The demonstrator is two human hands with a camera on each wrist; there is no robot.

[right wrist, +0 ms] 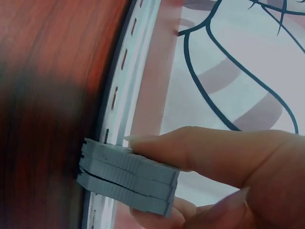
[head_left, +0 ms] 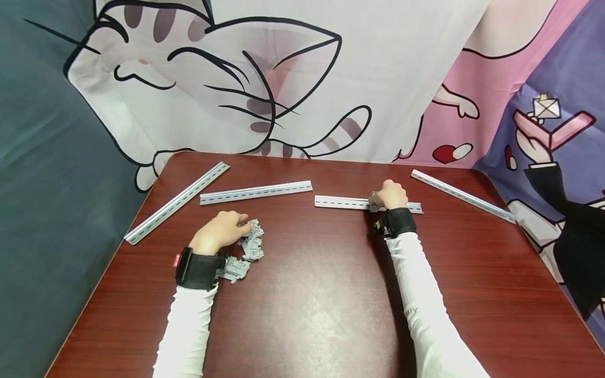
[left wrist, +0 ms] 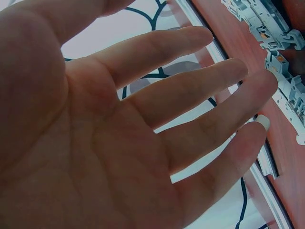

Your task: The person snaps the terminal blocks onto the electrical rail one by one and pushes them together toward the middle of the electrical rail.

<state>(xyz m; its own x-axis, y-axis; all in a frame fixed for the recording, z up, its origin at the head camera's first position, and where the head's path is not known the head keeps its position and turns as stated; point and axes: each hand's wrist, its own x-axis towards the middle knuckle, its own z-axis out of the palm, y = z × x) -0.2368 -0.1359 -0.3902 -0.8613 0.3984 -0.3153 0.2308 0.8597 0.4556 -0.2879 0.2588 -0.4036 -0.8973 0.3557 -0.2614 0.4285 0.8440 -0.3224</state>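
My right hand pinches a grey terminal block between thumb and fingers. The block sits across a slotted metal DIN rail, right of its middle in the head view. Whether it is clipped onto the rail, I cannot tell. My left hand is held with its fingers loosely extended and spread, as the left wrist view shows. Just beside its fingertips lie several grey terminal blocks on the table; more blocks appear at that view's upper right. Nothing is held in the left hand.
Three other DIN rails lie on the brown table: a slanted one at the left, one left of the middle and a slanted one at the right. A cartoon-printed cloth hangs behind the table's back edge.
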